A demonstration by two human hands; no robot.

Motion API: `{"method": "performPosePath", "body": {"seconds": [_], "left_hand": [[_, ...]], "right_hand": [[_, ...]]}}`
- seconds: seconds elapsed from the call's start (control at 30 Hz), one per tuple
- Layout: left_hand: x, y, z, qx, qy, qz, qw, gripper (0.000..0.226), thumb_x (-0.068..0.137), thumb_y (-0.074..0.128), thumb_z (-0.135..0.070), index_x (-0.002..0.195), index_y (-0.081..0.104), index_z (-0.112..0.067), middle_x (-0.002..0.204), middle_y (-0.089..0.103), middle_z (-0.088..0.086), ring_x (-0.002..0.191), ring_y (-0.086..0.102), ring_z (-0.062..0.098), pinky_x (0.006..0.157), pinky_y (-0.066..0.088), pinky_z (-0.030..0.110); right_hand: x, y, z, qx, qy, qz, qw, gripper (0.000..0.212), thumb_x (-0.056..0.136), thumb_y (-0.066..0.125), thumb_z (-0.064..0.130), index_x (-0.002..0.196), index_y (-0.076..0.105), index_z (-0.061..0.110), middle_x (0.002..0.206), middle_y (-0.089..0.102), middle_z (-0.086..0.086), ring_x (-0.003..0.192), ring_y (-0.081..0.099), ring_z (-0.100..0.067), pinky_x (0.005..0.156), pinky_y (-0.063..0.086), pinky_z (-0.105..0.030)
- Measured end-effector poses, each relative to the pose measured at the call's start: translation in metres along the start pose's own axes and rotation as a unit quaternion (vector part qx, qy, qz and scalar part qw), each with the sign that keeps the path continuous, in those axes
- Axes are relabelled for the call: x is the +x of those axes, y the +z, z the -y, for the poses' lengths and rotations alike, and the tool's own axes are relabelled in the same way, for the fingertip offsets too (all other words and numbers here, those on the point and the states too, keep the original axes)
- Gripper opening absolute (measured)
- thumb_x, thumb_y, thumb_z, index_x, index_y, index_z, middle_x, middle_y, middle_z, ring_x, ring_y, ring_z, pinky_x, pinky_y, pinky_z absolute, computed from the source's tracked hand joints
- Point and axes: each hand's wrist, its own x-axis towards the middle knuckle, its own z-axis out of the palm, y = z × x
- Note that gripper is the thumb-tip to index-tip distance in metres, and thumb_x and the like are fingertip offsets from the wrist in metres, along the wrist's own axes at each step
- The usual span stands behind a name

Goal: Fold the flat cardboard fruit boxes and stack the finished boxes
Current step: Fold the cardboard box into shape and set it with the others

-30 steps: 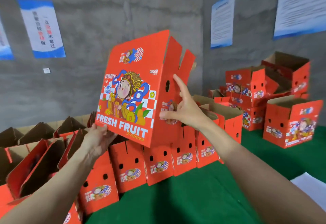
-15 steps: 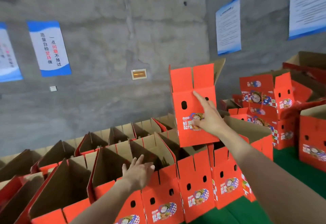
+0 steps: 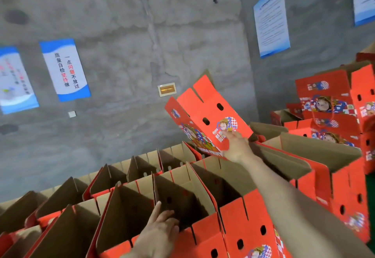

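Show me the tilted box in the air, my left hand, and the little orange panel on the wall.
tilted box (image 3: 213, 115): head view, red side panel between two holes.
left hand (image 3: 160, 231): head view, back of the hand.
orange wall panel (image 3: 167, 89): head view, its centre.

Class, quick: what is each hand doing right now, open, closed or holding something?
Left hand: open, fingers resting on the rim of a front-row box.
Right hand: holding the tilted red box by its lower edge.
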Motion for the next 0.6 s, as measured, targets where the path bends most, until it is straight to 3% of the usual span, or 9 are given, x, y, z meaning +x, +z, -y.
{"method": "performPosePath", "body": {"seconds": [0.07, 0.1, 0.13, 0.17, 0.2, 0.37, 0.5, 0.6], "left_hand": [[-0.006, -0.007, -0.011, -0.013, -0.03, 0.094, 0.995, 0.041, 0.087, 0.046, -0.039, 0.053, 0.069, -0.038, 0.079, 0.067, -0.03, 0.092, 0.067, -0.003, 0.114, 0.006, 0.018], [-0.005, -0.01, -0.013, -0.071, -0.061, 0.104, 0.99, 0.033, 0.092, 0.045, -0.038, 0.078, 0.074, -0.038, 0.102, 0.066, -0.027, 0.117, 0.056, -0.001, 0.111, -0.011, 0.013], [0.0, -0.004, -0.011, -0.101, -0.094, 0.061, 0.989, 0.029, 0.098, 0.04, -0.036, 0.109, 0.068, -0.037, 0.129, 0.055, -0.022, 0.139, 0.03, 0.004, 0.098, -0.029, 0.008], [0.003, 0.007, -0.008, -0.088, -0.11, 0.049, 0.989, 0.033, 0.102, 0.034, -0.036, 0.128, 0.054, -0.036, 0.145, 0.038, -0.02, 0.147, 0.005, 0.008, 0.086, -0.037, 0.008], [0.002, 0.008, -0.008, -0.1, -0.127, 0.076, 0.984, 0.037, 0.103, 0.029, -0.037, 0.136, 0.045, -0.036, 0.15, 0.027, -0.019, 0.146, -0.009, 0.009, 0.083, -0.04, 0.01], [-0.003, 0.009, -0.007, -0.182, -0.164, 0.099, 0.965, 0.04, 0.102, 0.031, -0.037, 0.14, 0.042, -0.032, 0.152, 0.026, -0.016, 0.145, -0.015, 0.011, 0.106, -0.024, 0.021], [-0.004, 0.009, -0.004, -0.202, -0.167, 0.131, 0.956, 0.043, 0.102, 0.031, -0.037, 0.143, 0.04, -0.028, 0.153, 0.025, -0.012, 0.145, -0.021, 0.018, 0.116, -0.017, 0.029], [-0.005, 0.01, -0.003, -0.214, -0.168, 0.129, 0.954, 0.044, 0.101, 0.031, -0.036, 0.143, 0.039, -0.024, 0.153, 0.026, -0.008, 0.145, -0.02, 0.018, 0.115, -0.019, 0.03]], "right_hand": [[-0.012, 0.029, -0.007, -0.004, 0.037, 0.008, 0.999, 0.082, 0.086, 0.065, 0.027, 0.152, 0.015, 0.03, 0.152, 0.02, -0.013, 0.136, 0.031, -0.035, 0.112, 0.026, -0.039], [-0.015, 0.04, -0.01, 0.003, 0.053, 0.024, 0.998, 0.085, 0.087, 0.064, 0.026, 0.152, 0.009, 0.031, 0.155, 0.011, -0.016, 0.138, 0.028, -0.038, 0.112, 0.028, -0.041], [-0.018, 0.048, -0.012, 0.003, 0.065, 0.045, 0.997, 0.088, 0.088, 0.063, 0.026, 0.152, 0.002, 0.033, 0.157, 0.001, -0.017, 0.141, 0.022, -0.039, 0.113, 0.027, -0.042], [-0.017, 0.056, -0.015, -0.004, 0.074, 0.062, 0.995, 0.09, 0.089, 0.062, 0.027, 0.152, -0.003, 0.034, 0.158, -0.007, -0.018, 0.144, 0.015, -0.039, 0.115, 0.024, -0.043], [-0.017, 0.059, -0.012, -0.02, 0.077, 0.07, 0.994, 0.091, 0.09, 0.061, 0.028, 0.152, -0.005, 0.033, 0.158, -0.01, -0.018, 0.145, 0.008, -0.039, 0.117, 0.019, -0.044], [-0.01, 0.071, 0.009, -0.094, 0.028, -0.016, 0.995, 0.082, 0.089, 0.057, 0.025, 0.152, 0.005, 0.024, 0.159, -0.02, -0.009, 0.146, -0.018, -0.032, 0.117, -0.003, -0.049], [-0.006, 0.073, 0.025, -0.139, -0.007, 0.148, 0.979, 0.074, 0.094, 0.045, 0.022, 0.152, 0.002, 0.038, 0.161, -0.009, -0.007, 0.147, -0.01, -0.035, 0.115, -0.002, -0.055], [-0.015, 0.076, 0.045, -0.135, 0.011, 0.131, 0.982, 0.068, 0.096, 0.045, 0.027, 0.152, 0.007, 0.034, 0.16, -0.011, -0.013, 0.144, -0.012, -0.042, 0.114, 0.0, -0.06]]}}
